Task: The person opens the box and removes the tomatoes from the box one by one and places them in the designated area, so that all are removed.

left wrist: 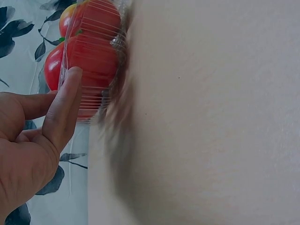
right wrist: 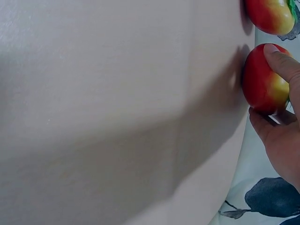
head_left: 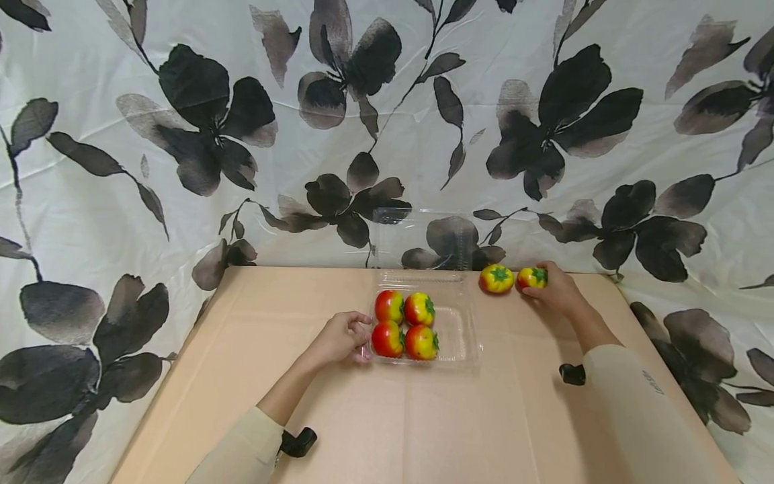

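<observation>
A clear plastic clamshell container stands near the middle of the table with its lid raised at the back. Several red-and-yellow tomato-like fruits with green tops fill its left half in two rows. My left hand pinches the container's left rim; the left wrist view has its fingers against the ribbed wall. Toward the back right, my right hand grips another such fruit between thumb and fingers, close over the table. Just left of it lies a matching loose fruit.
The table has a pale tan surface with faint crease lines. Behind it and along its sides hangs a white cloth printed with dark flowers. The right half of the container shows its bare ribbed bottom.
</observation>
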Tool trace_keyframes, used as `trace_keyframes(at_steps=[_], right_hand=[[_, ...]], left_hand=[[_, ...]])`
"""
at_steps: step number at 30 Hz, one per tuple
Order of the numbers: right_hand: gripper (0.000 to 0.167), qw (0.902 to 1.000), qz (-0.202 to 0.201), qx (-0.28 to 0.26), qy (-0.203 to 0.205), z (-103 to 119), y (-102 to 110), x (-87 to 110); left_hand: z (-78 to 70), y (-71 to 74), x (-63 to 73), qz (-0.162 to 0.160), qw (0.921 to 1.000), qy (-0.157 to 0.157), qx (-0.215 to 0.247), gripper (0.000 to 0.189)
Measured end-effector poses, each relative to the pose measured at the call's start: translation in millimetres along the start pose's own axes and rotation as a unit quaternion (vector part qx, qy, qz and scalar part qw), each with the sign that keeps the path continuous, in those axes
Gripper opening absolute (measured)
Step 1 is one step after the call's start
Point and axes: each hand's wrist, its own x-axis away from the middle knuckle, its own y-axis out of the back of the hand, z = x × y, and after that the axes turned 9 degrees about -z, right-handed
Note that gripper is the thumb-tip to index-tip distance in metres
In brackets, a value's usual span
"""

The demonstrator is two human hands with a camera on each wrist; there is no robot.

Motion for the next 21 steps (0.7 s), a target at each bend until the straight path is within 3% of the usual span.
trace_keyframes(at_steps=[21], right_hand=[[0.092, 0.9998, 0.018, -0.003, -0.011, 4.2, -2.1, -2.8]], left_hand=[[-2.3, 0.3, 1.6, 0.003, 0.9999, 0.01, 0.012, 0.033]])
